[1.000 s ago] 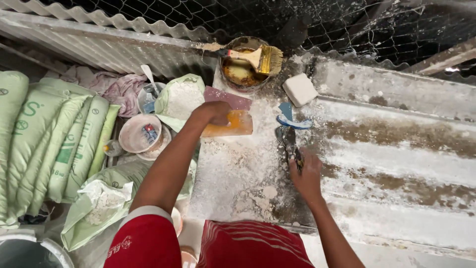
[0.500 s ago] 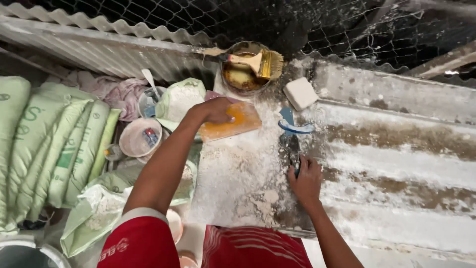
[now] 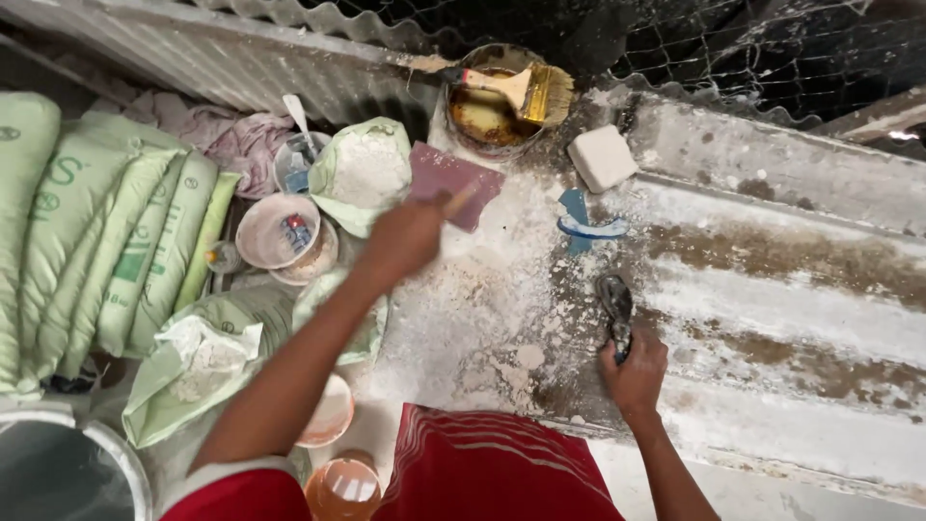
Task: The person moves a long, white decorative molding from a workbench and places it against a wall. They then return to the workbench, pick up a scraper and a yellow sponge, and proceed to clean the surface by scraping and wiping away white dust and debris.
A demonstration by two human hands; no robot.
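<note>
Across the powder-dusted work surface (image 3: pixel 502 318), the left hand (image 3: pixel 405 236) lies up and left, its fingers pinched on a maroon sheet (image 3: pixel 453 183) whose long axis runs toward the brush-topped tin (image 3: pixel 487 111). Nearer the body on the right, the right hand (image 3: pixel 634 371) is closed around a dark scraper (image 3: pixel 615 304), blade pointing away.

Left hand (image 3: pixel 405 239) extended forward, fingers closed, right hand (image 3: pixel 634 374) low, fist clenched
</note>
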